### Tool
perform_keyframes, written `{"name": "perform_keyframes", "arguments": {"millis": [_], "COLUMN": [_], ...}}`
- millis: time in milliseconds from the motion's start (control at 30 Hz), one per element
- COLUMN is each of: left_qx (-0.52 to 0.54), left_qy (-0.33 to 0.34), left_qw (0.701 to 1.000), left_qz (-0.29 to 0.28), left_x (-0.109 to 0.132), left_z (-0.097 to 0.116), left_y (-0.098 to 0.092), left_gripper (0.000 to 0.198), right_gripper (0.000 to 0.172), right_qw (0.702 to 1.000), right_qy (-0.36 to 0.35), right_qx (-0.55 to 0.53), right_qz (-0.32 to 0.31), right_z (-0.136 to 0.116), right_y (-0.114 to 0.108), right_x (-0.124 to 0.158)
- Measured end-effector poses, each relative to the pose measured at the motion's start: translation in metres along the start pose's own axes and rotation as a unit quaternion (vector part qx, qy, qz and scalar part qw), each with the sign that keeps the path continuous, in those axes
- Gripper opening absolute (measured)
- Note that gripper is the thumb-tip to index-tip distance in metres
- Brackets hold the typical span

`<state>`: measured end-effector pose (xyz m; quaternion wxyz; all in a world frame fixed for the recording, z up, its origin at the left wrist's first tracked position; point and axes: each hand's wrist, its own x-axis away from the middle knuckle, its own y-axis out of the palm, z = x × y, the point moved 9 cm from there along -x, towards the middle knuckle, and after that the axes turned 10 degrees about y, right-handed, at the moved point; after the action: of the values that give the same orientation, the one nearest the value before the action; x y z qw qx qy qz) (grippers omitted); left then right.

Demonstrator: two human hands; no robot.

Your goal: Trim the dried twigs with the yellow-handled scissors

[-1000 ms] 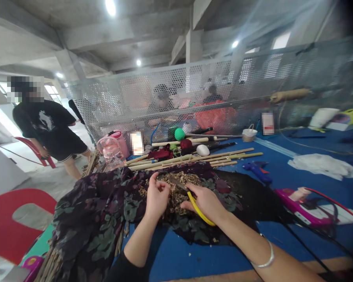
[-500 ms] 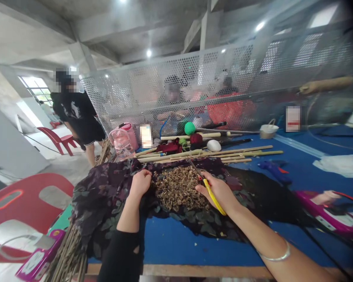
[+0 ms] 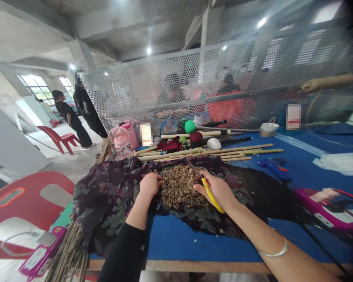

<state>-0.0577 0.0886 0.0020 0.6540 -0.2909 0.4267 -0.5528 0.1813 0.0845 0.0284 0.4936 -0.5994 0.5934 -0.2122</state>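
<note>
A heap of dry brown plant bits (image 3: 181,188) lies on a dark cloth with a leaf pattern (image 3: 111,196), spread over the blue table. My right hand (image 3: 219,192) is closed around a pair of scissors with yellow handles (image 3: 213,196) at the heap's right side. The dark blades point up and to the left, over the heap's far edge. At the left edge of the heap is my left hand (image 3: 150,185), fingers drawn together; whatever is between them is too small to make out.
Behind the cloth lie several bamboo sticks (image 3: 241,149), a green ball (image 3: 190,126), a white ball (image 3: 214,144) and a pink bag (image 3: 123,137). A blue glue gun (image 3: 273,168) and a magenta device (image 3: 326,211) are at right. A perforated metal screen (image 3: 135,86) stands behind; a red chair (image 3: 32,207) is at left.
My left hand has moved right, to the heap's edge. My right hand stays nearly in place with the scissors. In the left background the people have shifted, and two now stand there.
</note>
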Motion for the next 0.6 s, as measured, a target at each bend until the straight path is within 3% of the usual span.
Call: {"name": "perform_keyframes", "arguments": {"millis": [133,233,367,433,500,600], "left_qx": [0.009,0.041,0.111,0.180,0.291,0.502], "left_qy": [-0.022,-0.024,-0.033,-0.035,-0.061,-0.077], "left_qw": [1.000,0.999,0.990,0.977,0.949,0.860], "left_qz": [0.003,0.013,0.085,0.108,0.101,0.047], "left_x": [-0.002,-0.003,-0.002,-0.002,0.000,0.001], "left_z": [-0.009,-0.015,-0.015,-0.008,-0.001,0.022], "left_y": [0.000,-0.005,-0.018,-0.016,-0.003,0.022], "left_gripper": [0.004,0.010,0.022,0.025,0.027,0.029], "right_gripper": [0.050,0.050,0.049,0.049,0.049,0.046], "right_qw": [1.000,1.000,1.000,1.000,1.000,1.000], "right_qy": [-0.008,-0.008,-0.007,-0.008,-0.008,-0.005], "right_qx": [0.002,0.003,0.003,0.005,0.002,-0.006], "right_qz": [0.008,0.008,0.009,0.016,0.022,0.022], "right_z": [0.000,0.001,-0.001,-0.002,-0.002,-0.003], "right_y": [0.002,0.003,0.002,0.001,0.001,0.001], "right_x": [0.000,0.001,0.001,0.001,0.002,0.002]}}
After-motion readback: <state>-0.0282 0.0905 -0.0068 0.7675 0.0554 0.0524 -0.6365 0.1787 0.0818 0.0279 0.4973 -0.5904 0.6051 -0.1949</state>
